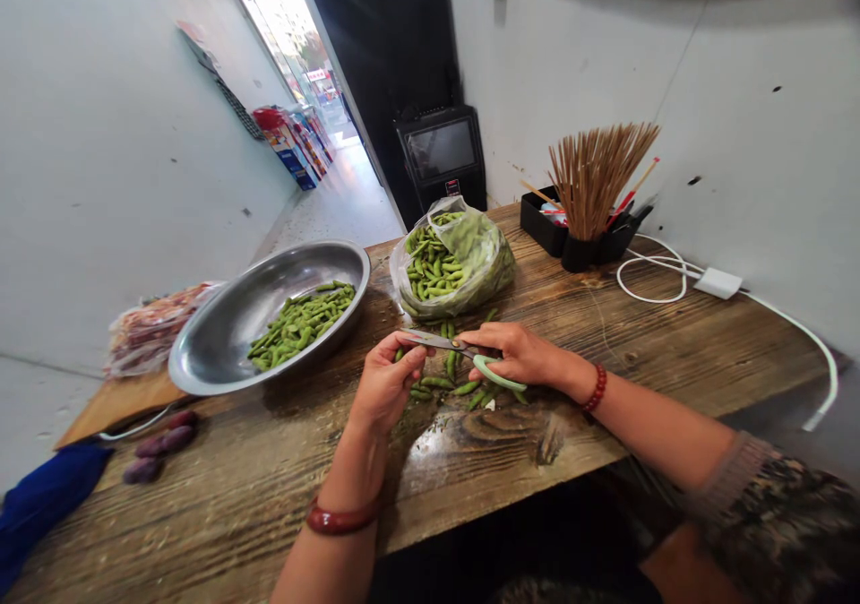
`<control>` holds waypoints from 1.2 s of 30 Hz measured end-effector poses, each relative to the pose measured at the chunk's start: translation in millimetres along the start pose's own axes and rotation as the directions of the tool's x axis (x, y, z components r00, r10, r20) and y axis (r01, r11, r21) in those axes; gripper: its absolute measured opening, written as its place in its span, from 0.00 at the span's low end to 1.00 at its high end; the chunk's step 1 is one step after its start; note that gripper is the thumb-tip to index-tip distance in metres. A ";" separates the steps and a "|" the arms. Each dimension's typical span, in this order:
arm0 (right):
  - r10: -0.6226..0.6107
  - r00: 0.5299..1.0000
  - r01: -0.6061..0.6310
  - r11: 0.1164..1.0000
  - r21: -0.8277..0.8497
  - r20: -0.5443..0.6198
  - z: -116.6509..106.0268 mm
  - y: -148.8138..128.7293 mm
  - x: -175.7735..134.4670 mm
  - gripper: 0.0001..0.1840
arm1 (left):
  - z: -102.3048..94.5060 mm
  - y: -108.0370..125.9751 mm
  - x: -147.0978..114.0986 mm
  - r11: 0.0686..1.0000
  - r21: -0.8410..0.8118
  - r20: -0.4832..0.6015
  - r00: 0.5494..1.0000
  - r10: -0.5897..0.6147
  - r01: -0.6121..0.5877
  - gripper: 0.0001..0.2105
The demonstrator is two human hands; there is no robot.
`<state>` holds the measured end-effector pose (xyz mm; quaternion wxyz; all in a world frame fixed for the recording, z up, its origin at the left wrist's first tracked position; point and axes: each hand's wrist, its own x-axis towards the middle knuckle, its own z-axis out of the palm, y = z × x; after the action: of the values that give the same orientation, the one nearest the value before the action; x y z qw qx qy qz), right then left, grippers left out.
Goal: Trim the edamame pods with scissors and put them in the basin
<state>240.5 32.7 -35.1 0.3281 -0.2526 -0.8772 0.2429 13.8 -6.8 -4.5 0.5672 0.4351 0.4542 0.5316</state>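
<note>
Wooden surface (551, 443): carries everything at work; damp-looking patches near the hands could let small things slide.
Steel basin (228, 331): stands far left, pods heaped toward its right side; a carelessly aimed toss from the hands could miss the rim.
Clear plastic bag (487, 272): sits beyond the hands, its mouth open and full of pods; its soft walls could slump if a knuckle nudges them, spilling pods nearer.
Left hand (382, 384): thumb and fingers pinched on a green edamame pod (399, 354), mostly hidden; the fingertips lie right by the blades, so a slip could nick them.
Right hand (520, 353): wrapped around the green-handled scissors (458, 344), which point left; a loose grip or a glance away could send the tips astray.
Loose pods (438, 382): scattered below and between the hands; a brushing wrist could push some off the near edge.
</note>
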 end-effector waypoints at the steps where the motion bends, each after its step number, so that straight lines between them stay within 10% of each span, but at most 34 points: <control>1: 0.002 1.000 -0.002 1.000 0.003 -0.006 0.0 0.1 0.2 0.27 | 0.0 0.2 0.0 1.000 0.002 0.002 1.000 -0.006 0.006 0.10; 36: 0.190 0.972 -0.162 0.968 0.191 -0.141 -0.7 10.3 2.4 0.27 | -2.3 6.3 3.0 0.945 -0.288 0.113 0.985 -0.130 0.157 0.11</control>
<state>242.4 42.1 -39.6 0.3952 -0.3178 -0.7972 0.3277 10.4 -3.5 1.1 0.6834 0.3353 0.3735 0.5302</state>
